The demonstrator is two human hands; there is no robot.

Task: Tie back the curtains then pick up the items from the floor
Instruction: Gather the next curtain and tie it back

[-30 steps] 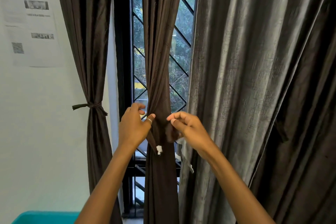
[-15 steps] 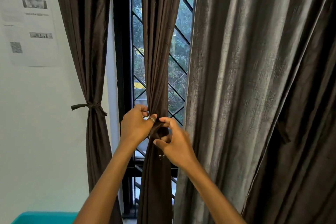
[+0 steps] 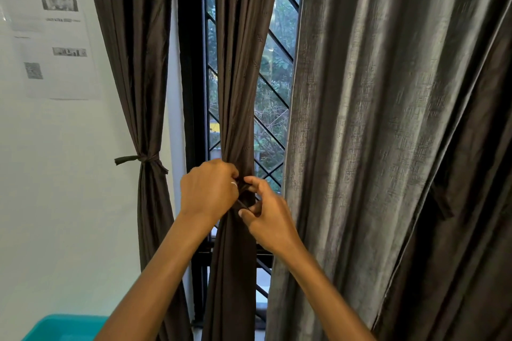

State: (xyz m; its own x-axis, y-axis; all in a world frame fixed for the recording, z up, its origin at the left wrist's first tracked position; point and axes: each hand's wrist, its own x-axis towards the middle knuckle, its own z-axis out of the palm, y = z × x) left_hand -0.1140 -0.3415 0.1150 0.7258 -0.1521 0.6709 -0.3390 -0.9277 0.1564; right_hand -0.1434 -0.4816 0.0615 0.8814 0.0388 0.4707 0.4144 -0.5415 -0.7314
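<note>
A narrow dark brown curtain panel hangs gathered in front of the barred window. My left hand grips the bunched cloth and a dark tie strip at its waist. Just to the right, my right hand pinches the same strip between thumb and fingers. Both hands touch at the gather. The left brown curtain is cinched by a knotted tie. A wide grey curtain hangs loose on the right. No floor items are in view.
The window has black diagonal bars, with greenery outside. A printed paper sheet is taped to the white wall on the left. The corner of a teal bin shows at the bottom left.
My right hand moved left from the grey curtain's edge to the middle panel and closed in on the tie strip beside my left hand. The panel is now bunched tighter at its waist.
</note>
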